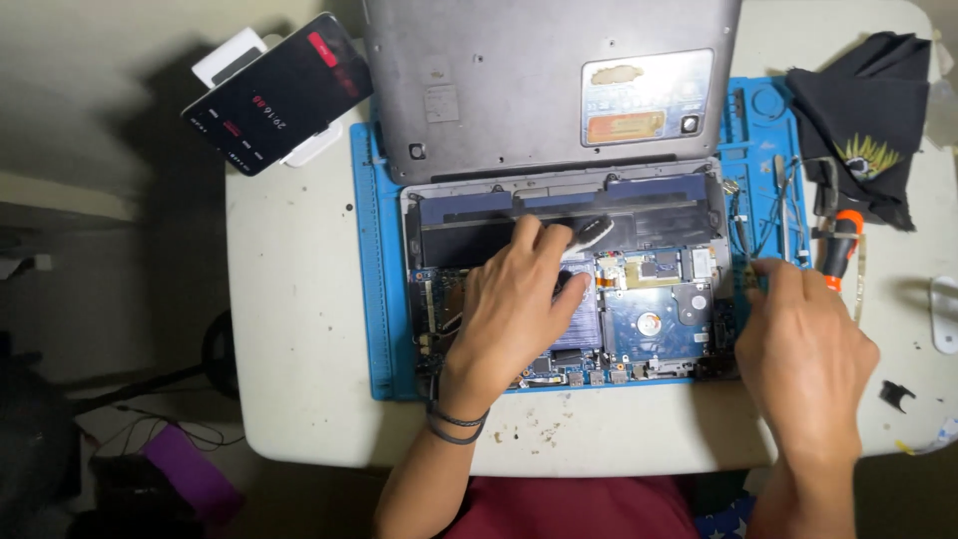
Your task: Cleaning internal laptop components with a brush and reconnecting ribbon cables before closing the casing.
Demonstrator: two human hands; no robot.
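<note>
An opened laptop [654, 265] lies on a blue work mat [384, 299], its circuit boards, round-marked drive [659, 321] and long black battery [469, 238] bare. My left hand [514, 309] rests over the middle of the boards, fingers pinched on a small black and white piece [595, 230] at the battery's edge. My right hand [803, 349] sits at the laptop's right side, fingertips curled down on the mat's tool slots. Its fingers hide what they touch.
A grey laptop panel [499, 90] stands behind the base. A dark phone [274, 95] leans at the back left. A black cloth [868, 110], an orange-handled tool [843, 240], a small black clip [895, 394] and a white piece [945, 314] lie on the white table [299, 349].
</note>
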